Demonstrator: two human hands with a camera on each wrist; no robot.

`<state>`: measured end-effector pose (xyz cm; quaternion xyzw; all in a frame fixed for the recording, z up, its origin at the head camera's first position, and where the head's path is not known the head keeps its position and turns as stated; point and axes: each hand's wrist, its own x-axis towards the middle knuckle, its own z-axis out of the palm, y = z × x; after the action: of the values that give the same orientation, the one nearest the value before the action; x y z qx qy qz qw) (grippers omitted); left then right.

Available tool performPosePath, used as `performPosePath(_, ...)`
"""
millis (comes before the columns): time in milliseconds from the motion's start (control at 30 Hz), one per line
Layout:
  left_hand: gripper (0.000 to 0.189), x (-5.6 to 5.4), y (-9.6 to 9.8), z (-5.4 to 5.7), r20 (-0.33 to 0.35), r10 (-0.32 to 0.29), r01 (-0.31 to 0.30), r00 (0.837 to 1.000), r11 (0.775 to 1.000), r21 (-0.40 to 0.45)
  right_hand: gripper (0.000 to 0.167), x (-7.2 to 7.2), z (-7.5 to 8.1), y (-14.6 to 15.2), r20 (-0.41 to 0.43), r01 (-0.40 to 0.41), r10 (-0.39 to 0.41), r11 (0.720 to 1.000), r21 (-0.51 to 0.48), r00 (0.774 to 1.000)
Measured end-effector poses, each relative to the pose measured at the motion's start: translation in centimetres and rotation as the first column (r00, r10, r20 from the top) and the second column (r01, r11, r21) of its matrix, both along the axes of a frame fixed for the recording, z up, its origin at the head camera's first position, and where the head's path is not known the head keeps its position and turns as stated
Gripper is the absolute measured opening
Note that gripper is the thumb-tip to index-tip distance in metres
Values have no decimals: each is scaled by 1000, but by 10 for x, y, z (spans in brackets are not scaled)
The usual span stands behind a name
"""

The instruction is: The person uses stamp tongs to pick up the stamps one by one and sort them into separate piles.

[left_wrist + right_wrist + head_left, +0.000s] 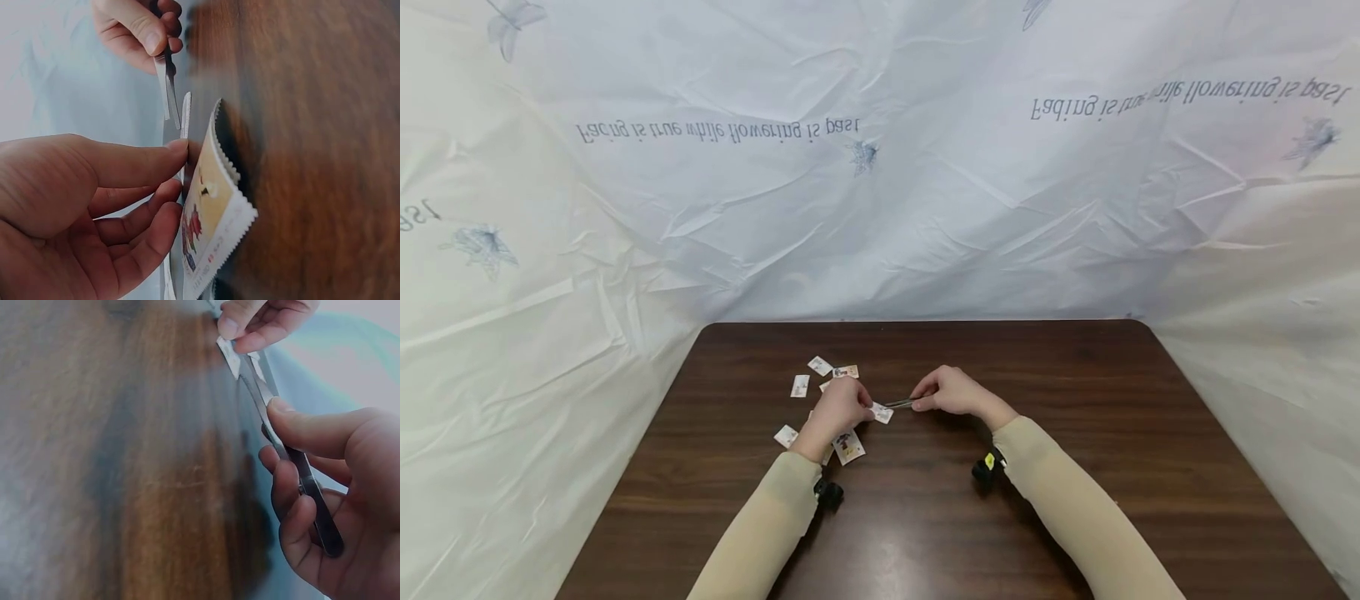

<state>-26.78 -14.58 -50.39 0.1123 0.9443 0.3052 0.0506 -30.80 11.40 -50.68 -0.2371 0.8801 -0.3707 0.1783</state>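
Observation:
My left hand pinches a small white postage stamp between thumb and fingers; in the left wrist view this stamp appears nearly edge-on. My right hand holds metal tweezers with a dark handle, and their tips point left at the stamp. Whether the tips touch the stamp I cannot tell. Below the left hand lies a larger stamp with a coloured picture. A curled, perforated stamp with a yellowish picture shows large beside the left fingers in the left wrist view.
Several more stamps lie around the left hand, among them one to its left, one behind it and another near the wrist. The dark wooden table ends at a white plastic sheet hanging behind.

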Motion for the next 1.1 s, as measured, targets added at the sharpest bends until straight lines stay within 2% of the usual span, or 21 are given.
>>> performPosePath(233, 16, 3, -1, -1, -3, -12, 12, 1000, 1000, 8, 17, 0, 4, 4, 44, 17, -18, 1000, 18, 999)
performPosePath(400, 18, 5, -3, -3, -1, 0, 0, 1000, 1000, 7, 19, -1, 7, 3, 60, 0, -1, 1000, 20, 998)
performPosePath(600, 19, 5, -3, -3, -12, 9, -9, 1000, 1000, 7, 19, -6, 7, -6, 44, -19, 18, 1000, 24, 999)
performPosePath(933, 19, 3, -3, -4, -13, 18, -18, 1000, 1000, -3, 18, -9, 11, -14, 60, -38, 36, 998, 42, 998)
performPosePath(1100, 20, 3, -4, -4, -24, 9, -9, 1000, 1000, -8, 19, -12, 10, -17, 13, -44, 43, 998, 50, 999)
